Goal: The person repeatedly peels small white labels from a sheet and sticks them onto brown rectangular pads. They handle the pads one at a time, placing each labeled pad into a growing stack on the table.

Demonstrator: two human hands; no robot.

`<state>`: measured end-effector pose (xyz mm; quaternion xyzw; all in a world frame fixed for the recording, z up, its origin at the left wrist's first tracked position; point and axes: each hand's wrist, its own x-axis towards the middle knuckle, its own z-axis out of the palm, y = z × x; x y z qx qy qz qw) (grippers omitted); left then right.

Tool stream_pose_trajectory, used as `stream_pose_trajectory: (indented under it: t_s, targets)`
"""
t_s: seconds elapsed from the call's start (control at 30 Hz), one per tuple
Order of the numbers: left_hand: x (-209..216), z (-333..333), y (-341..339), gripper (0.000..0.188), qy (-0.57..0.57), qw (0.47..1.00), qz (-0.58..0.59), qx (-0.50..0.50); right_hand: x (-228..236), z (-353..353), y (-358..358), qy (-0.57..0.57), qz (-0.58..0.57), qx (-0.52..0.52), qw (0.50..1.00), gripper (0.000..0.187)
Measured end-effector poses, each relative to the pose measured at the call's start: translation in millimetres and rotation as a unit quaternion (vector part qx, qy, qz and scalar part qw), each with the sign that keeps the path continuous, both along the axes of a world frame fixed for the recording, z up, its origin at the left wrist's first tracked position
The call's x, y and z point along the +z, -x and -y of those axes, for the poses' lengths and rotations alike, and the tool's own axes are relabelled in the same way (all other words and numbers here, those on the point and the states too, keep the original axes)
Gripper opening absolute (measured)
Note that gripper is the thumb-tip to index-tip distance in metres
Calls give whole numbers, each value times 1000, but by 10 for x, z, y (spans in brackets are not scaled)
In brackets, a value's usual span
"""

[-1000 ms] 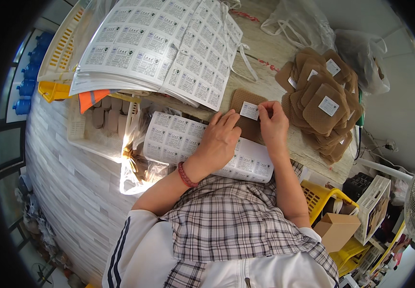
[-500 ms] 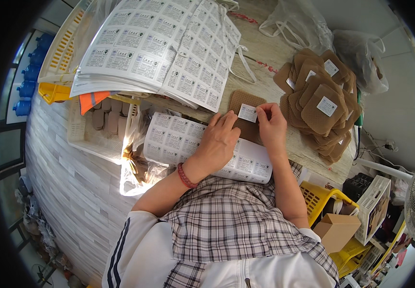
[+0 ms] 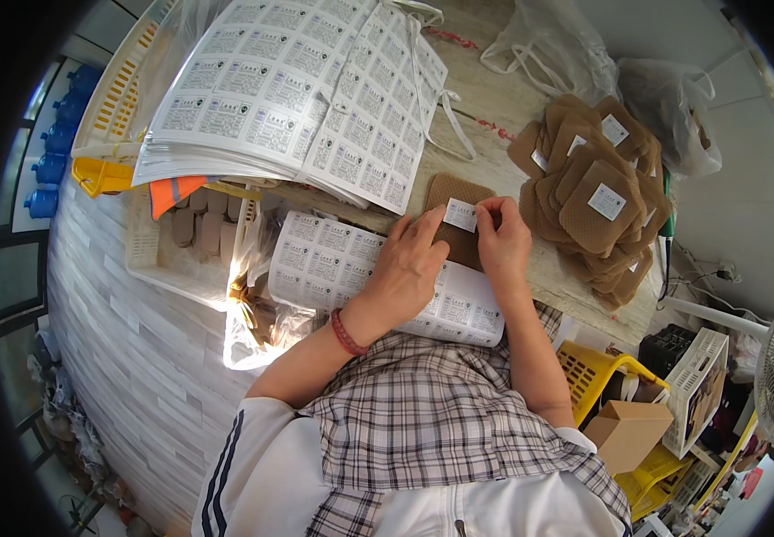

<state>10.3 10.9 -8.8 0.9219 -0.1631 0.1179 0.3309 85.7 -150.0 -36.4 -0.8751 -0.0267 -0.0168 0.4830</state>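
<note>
Head view: at the frame's upper centre, the left hand's [image 3: 409, 264] fingertips now appear to meet one label's [image 3: 460, 214] left edge, closer than a second ago, so it seems steadied from both sides over one brown pad [image 3: 445, 190]. The right hand [image 3: 505, 237] pinches its right edge; the left is unclenched. One label sheet [image 3: 315, 259] lies below; the upper-right pile [image 3: 584, 219] overlaps past counting.

The pale table [image 3: 493, 163] carries label sheets [image 3: 289, 89], brown pads [image 3: 575, 183] — and a clear bag [image 3: 555, 46].

A white label [image 3: 460, 215] sits over a brown pad [image 3: 455, 187].
</note>
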Motion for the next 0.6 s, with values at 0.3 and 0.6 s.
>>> stream_pose_trajectory:
  t_s: [0.3, 0.6]
  targets:
    - [-77, 31, 18, 10, -67, 998, -12, -7, -28, -32, 38, 58, 82, 14, 995, 7]
    - [-15, 85, 61, 10, -133, 990, -42, 5, 18, -132, 121, 200, 164, 26, 966, 51]
